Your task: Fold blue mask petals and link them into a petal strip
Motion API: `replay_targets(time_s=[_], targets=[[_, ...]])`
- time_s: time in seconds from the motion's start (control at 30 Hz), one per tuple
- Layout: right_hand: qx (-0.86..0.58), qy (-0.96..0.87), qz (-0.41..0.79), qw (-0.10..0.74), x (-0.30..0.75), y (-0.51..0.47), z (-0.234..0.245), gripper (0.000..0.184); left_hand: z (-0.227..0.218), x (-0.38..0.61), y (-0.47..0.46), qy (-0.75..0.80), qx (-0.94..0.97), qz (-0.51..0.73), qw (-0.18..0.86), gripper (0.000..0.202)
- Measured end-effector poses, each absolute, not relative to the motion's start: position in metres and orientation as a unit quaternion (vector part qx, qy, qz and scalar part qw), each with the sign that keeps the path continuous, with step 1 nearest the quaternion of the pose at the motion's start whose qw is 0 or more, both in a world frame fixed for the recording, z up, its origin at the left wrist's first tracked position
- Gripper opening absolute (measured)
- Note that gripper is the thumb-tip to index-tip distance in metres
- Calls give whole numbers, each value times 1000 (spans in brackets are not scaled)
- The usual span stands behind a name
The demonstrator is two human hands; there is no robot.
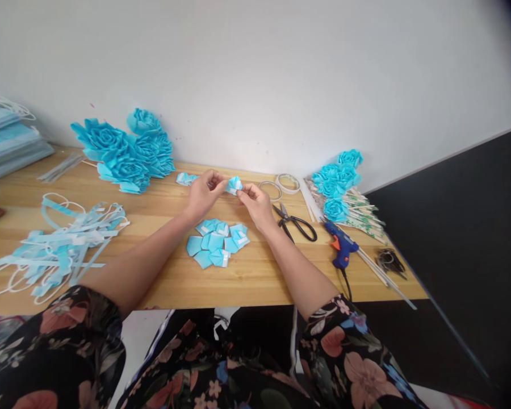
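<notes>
Both hands pinch one small folded blue petal (234, 184) with a white strip along its lower edge, held above the wooden table. My left hand (203, 194) grips its left side between thumb and fingers. My right hand (255, 203) has its right side between thumb and fingertips. Below them lies a loose pile of similar folded blue petals (216, 243), some with white strips. Another small blue folded piece (185, 179) rests just left of my left hand, partly hidden by it.
Left are large blue flowers (128, 150), cut strips with ear loops (68, 244) and stacked face masks (11, 142). Right are black-handled scissors (296, 221), tape rolls (288, 183), a blue glue gun (343, 244), glue sticks (372, 267) and smaller blue flowers (336, 176). A wall stands behind the table (247, 287).
</notes>
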State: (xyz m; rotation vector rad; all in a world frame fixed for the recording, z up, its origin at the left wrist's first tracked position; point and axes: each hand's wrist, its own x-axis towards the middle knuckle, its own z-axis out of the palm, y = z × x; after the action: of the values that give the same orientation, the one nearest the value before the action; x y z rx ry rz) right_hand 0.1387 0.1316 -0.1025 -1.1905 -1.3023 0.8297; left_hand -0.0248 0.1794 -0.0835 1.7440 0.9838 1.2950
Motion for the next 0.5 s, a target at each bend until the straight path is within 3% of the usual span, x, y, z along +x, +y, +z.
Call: replay_targets(time_s=[0.2,0.5], targets=[[-516,-545,343,565,139,135,-105,26,-78,-25,171,337,798,462,189,16],[-526,-570,314,548,135,128,-95,23,-83,-27,174,320,846,418,86,23]])
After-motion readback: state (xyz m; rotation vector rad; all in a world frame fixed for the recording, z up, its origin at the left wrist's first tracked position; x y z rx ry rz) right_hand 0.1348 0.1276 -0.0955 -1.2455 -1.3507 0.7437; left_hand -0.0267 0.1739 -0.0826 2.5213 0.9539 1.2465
